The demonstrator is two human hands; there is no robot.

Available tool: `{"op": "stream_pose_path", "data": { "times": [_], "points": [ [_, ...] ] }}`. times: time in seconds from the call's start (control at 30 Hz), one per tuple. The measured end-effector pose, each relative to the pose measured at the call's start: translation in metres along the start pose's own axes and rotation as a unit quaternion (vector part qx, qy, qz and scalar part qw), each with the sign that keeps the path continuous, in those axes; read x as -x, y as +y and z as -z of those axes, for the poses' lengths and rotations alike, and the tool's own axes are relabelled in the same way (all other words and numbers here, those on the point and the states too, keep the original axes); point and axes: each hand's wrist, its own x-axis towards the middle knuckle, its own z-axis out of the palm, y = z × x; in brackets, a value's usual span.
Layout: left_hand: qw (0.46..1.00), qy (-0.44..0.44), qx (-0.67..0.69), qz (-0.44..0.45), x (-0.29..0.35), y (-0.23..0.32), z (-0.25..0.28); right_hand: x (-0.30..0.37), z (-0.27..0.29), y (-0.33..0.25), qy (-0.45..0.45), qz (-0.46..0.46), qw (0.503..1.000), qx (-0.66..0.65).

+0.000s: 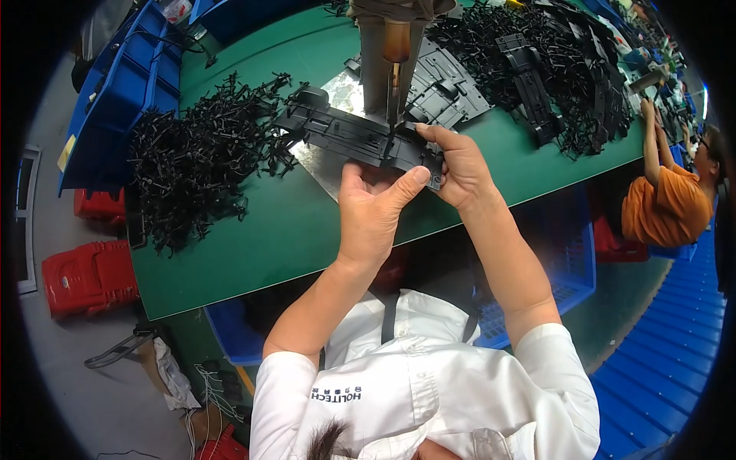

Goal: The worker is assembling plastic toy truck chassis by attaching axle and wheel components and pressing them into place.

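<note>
A long black plastic chassis-like part [345,136] is held tilted above the green worktable, its left end free. My left hand [369,205] grips its near edge, thumb on top and fingers underneath. My right hand [461,165] is closed around the right end, with a finger on the upper face. A fixed machine head with an amber sleeve [396,42] and a thin vertical bit [394,96] comes down from the top. The bit's tip is at the part between my hands; whether it touches cannot be made out. A shiny metal plate [313,162] lies beneath.
On the left of the green table [230,268] is a heap of small black plastic pieces [207,153]. Similar flat black parts [448,86] lie behind the machine, and more are piled at right [529,84]. Blue bins [126,84] stand at left. A person in orange [667,203] works at far right.
</note>
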Motion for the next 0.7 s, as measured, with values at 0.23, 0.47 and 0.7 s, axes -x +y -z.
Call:
{"op": "stream_pose_path", "data": {
  "times": [0.23,0.47,0.7],
  "points": [
    [1.000,0.000,0.001,-0.007,-0.001,-0.001,-0.001,0.003,-0.010,0.001,0.034,0.010,0.999,0.003],
    [1.000,-0.005,-0.006,-0.010,-0.002,-0.002,0.000,0.004,-0.014,0.001,0.051,0.010,0.999,0.002],
    [1.000,-0.002,-0.003,-0.010,-0.003,-0.002,-0.002,0.000,-0.005,0.001,0.033,0.002,0.999,0.003]
  ]
}}
